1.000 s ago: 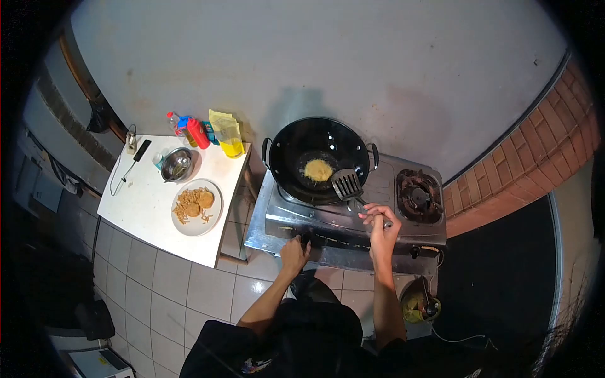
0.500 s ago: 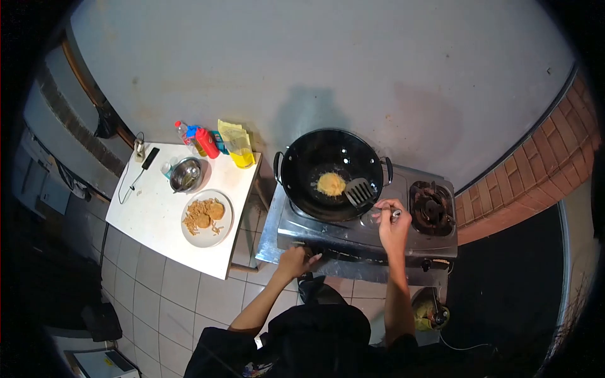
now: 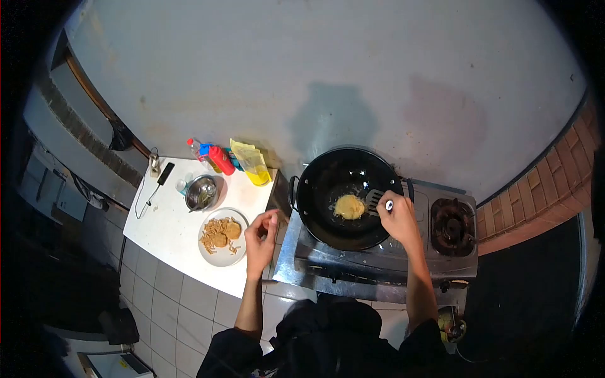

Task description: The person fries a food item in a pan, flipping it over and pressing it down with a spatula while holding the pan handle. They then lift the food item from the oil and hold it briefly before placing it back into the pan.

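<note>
Spatula point(image 3: 374, 200) is gripped by its handle in the right hand point(image 3: 398, 219), whose fingers are closed around the shaft; the shiny end of the handle shows at the knuckles. The tool's long axis is laid roughly left to right, tilted a little, with the slotted blade pointing left and down into the black wok point(image 3: 328, 177). The blade is seen just beside the round yellow patty point(image 3: 350, 206), at its right edge; whether the two touch cannot be told. The patty is lying near the middle of the wok's bottom, and the wok is seated on the left burner of a steel stove point(image 3: 353, 268). The second burner point(image 3: 450, 225) is seen uncovered to the right of the hand.

The left hand point(image 3: 261, 233) is held up above the gap between the stove and the white table point(image 3: 161, 227). Its fingers are loosely curled and parted from the thumb, and nothing is held in them. A plate point(image 3: 220, 260) of browned fried pieces is set just to the left of this hand. Farther back on the table a metal bowl point(image 3: 201, 192), a red bottle point(image 3: 222, 160) and a yellow bag point(image 3: 252, 164) are grouped near the wall.
</note>
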The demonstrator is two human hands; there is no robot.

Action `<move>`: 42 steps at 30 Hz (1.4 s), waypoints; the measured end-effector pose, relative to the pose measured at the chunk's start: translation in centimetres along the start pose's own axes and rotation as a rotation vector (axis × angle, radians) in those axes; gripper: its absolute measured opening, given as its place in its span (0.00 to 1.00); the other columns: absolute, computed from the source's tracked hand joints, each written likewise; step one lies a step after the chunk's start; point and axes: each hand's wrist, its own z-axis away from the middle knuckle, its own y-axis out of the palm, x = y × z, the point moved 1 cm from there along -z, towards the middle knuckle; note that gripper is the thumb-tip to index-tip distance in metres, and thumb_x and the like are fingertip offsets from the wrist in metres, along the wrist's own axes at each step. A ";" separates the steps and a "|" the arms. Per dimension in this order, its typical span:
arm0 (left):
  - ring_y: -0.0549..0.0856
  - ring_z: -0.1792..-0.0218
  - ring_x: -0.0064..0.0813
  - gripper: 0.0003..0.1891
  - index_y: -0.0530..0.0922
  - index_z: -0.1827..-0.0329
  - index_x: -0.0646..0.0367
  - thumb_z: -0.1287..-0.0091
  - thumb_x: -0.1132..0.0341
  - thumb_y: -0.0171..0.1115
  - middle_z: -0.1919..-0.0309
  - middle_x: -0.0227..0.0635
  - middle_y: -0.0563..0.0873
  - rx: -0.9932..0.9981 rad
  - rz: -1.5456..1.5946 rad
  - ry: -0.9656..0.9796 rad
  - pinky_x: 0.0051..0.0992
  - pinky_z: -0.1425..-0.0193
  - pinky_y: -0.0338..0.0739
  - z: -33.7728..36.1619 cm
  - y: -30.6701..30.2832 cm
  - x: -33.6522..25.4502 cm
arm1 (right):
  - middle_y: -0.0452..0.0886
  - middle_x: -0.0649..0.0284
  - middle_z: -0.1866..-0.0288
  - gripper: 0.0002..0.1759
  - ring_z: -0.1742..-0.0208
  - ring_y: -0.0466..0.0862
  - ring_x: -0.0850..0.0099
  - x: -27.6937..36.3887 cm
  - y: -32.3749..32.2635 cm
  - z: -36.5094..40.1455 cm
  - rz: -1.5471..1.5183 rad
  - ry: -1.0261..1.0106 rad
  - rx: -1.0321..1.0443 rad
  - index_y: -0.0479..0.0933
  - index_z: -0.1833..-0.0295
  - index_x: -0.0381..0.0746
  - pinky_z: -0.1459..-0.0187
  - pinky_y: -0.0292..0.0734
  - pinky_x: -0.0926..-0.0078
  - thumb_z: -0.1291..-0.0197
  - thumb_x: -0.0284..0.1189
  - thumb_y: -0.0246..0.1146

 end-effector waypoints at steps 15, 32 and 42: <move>0.80 0.74 0.19 0.16 0.81 0.50 0.69 0.31 0.64 0.61 0.74 0.36 0.83 0.010 -0.219 -0.038 0.21 0.70 0.73 -3.5 3.3 4.2 | 0.81 0.59 0.74 0.09 0.74 0.80 0.77 -5.8 1.3 -0.9 -0.501 0.121 0.079 0.76 0.71 0.29 0.74 0.76 0.78 0.41 0.21 0.53; 0.83 0.64 0.27 0.18 0.82 0.50 0.69 0.32 0.61 0.61 0.68 0.45 0.86 0.051 -0.236 -0.129 0.26 0.61 0.75 -3.8 3.6 4.3 | 0.82 0.59 0.73 0.10 0.77 0.78 0.77 -3.6 4.1 -2.7 -0.528 0.037 0.169 0.74 0.72 0.30 0.75 0.76 0.79 0.41 0.21 0.51; 0.81 0.72 0.25 0.15 0.82 0.51 0.67 0.34 0.64 0.63 0.72 0.42 0.84 0.047 -0.245 -0.062 0.25 0.67 0.75 -3.8 3.5 5.2 | 0.81 0.56 0.73 0.14 0.81 0.74 0.79 -5.3 4.3 -5.8 -0.730 0.263 0.127 0.72 0.74 0.34 0.81 0.69 0.81 0.36 0.24 0.48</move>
